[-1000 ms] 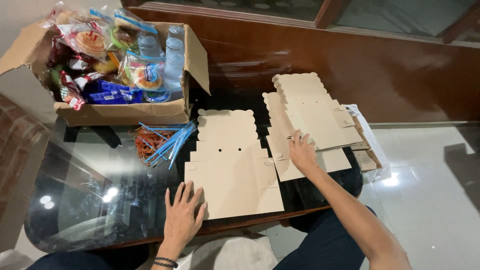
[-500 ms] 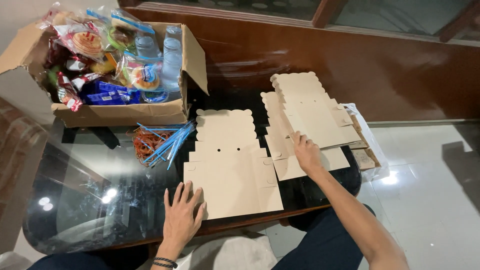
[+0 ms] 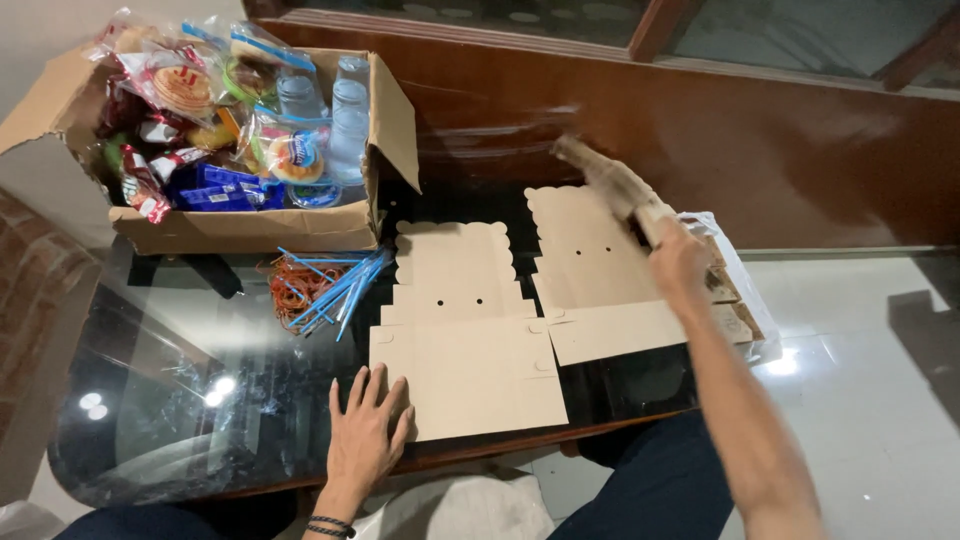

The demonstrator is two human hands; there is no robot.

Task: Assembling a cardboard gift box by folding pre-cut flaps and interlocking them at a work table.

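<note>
Head view: right hand point(image 3: 678, 262) now lifts a flat cardboard blank point(image 3: 612, 190) off the stack point(image 3: 590, 270), gripping it, while left hand point(image 3: 368, 425) stays spread flat on the table point(image 3: 180, 400).

Left hand point(image 3: 368, 432) lies flat at six o'clock, fingers spread, palm down — right hand point(image 3: 678, 262), at three o'clock, is raised and blurred, grip closed, forearm outstretched.

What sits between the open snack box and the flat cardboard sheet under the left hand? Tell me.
In the head view, a bundle of blue straws and a heap of orange rubber bands lie on the glass table between the snack box and the flat cardboard sheet.
</note>
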